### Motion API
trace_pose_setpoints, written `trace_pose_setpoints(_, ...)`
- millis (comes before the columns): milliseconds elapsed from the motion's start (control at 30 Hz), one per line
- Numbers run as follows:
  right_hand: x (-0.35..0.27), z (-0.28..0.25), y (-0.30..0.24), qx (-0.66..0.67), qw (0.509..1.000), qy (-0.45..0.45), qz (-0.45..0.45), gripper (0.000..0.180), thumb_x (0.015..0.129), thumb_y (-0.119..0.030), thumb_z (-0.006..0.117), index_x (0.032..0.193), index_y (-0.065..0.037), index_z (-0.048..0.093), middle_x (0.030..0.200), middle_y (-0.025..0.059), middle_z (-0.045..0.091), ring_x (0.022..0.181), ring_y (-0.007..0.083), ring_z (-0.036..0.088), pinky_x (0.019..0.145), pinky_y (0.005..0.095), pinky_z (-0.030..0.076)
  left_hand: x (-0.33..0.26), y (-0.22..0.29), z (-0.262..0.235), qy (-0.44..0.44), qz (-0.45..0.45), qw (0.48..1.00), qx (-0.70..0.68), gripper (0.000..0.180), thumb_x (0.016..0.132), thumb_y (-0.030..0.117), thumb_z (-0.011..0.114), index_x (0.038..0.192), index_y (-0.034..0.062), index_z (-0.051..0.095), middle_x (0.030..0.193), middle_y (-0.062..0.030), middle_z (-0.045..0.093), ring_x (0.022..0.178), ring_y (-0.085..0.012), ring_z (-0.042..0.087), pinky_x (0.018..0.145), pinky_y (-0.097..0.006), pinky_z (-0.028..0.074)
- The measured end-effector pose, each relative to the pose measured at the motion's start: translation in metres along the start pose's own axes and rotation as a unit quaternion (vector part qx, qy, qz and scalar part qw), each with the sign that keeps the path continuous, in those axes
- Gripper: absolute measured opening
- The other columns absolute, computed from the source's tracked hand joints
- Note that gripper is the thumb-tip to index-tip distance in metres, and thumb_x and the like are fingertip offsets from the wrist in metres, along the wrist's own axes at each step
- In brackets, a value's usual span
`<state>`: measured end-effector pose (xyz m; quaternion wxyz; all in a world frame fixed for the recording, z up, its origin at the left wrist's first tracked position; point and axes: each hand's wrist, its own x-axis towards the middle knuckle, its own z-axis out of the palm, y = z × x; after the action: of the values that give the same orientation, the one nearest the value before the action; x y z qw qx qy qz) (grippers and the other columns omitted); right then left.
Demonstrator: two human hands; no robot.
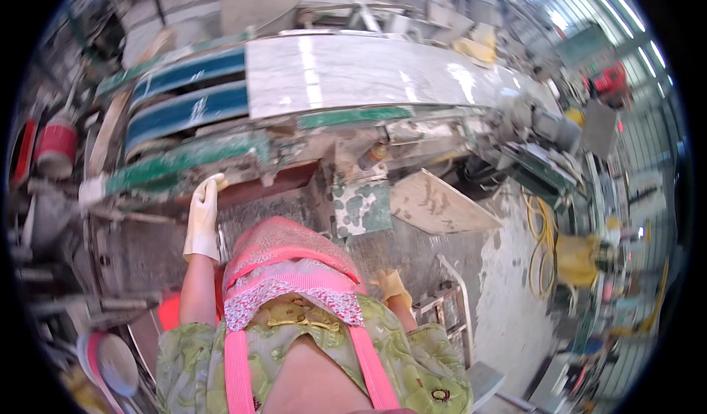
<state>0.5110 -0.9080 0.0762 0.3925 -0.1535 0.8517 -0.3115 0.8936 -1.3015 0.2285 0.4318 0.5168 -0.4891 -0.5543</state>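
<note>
My left hand (202, 221), in a pale cream rubber glove, is raised at the near side of a bench with a worn green edge rail (188, 162). Its fingers reach forward and look stretched out, with no object visible in them. Whether the fingertips touch the rail is unclear. My right hand (392, 284), in a yellowish glove, is low beside the pink apron (294, 248); its fingers are partly hidden and blurred. Across the bench lies a long, glossy white stone slab (361, 75) with grey veining. Two blue strips (191, 108) run left from its end.
Under the bench a pale angular board (442, 202) leans near a green-and-white patterned panel (362, 208). A coiled yellow hose (541, 245) lies on the floor at right. A metal frame (455, 303) stands near my right arm, and a red bucket (56, 147) at far left.
</note>
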Motion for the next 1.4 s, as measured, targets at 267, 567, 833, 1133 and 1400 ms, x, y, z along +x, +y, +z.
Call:
trace_pose_setpoints(267,-0.036,0.028,0.008,0.115,0.982,0.132,0.062,0.031,0.085,-0.020,0.052,0.093,0.005,0.069,0.082,0.0178,0.073,0.073,0.0232,0.068,0.067,0.0367,0.051,0.157,0.067,0.052,-0.004,0.321,0.862,0.392,0.032,0.099,0.023,0.054,0.107,-0.0027,0.071,0.108,-0.0194,0.072,0.108,-0.0308,0.065,0.106,-0.039,0.042)
trace_pose_setpoints(567,-0.058,0.127,-0.001,0.069,0.968,0.175,0.166,0.031,0.086,-0.018,0.051,0.090,0.006,0.069,0.077,0.0160,0.073,0.075,0.0226,0.069,0.070,0.0349,0.052,0.242,0.087,0.077,-0.128,0.219,0.812,0.526,0.042,0.088,0.035,0.061,0.112,0.0002,0.065,0.110,-0.0250,0.065,0.113,-0.0402,0.055,0.100,-0.048,0.043)
trace_pose_setpoints(833,-0.071,0.159,-0.099,0.089,0.965,0.196,0.149,0.030,0.089,-0.018,0.051,0.096,0.005,0.070,0.078,0.0139,0.072,0.071,0.0198,0.069,0.065,0.0341,0.052,0.311,0.108,0.063,-0.247,-0.052,0.861,0.442,0.062,0.083,0.052,0.059,0.107,-0.0036,0.071,0.107,-0.0267,0.070,0.109,-0.0388,0.064,0.094,-0.041,0.047)
trace_pose_setpoints(1133,-0.137,0.171,-0.135,0.176,0.930,0.272,0.174,0.034,0.092,-0.020,0.051,0.105,0.007,0.067,0.083,0.0177,0.073,0.075,0.0245,0.070,0.067,0.0325,0.053,0.338,0.057,0.093,-0.159,-0.214,0.922,0.280,0.077,0.082,0.052,0.071,0.131,-0.0054,0.058,0.142,-0.0227,0.053,0.133,-0.0282,0.049,0.110,-0.039,0.037)
trace_pose_setpoints(1400,-0.215,0.192,-0.224,0.296,0.890,0.236,0.253,0.037,0.095,-0.018,0.046,0.110,0.012,0.062,0.081,0.0235,0.071,0.076,0.0292,0.072,0.069,0.0362,0.055,0.330,0.047,0.085,-0.113,-0.227,0.966,0.045,0.070,0.082,0.038,0.079,0.129,-0.0092,0.058,0.139,-0.0189,0.055,0.126,-0.0251,0.053,0.110,-0.039,0.037)
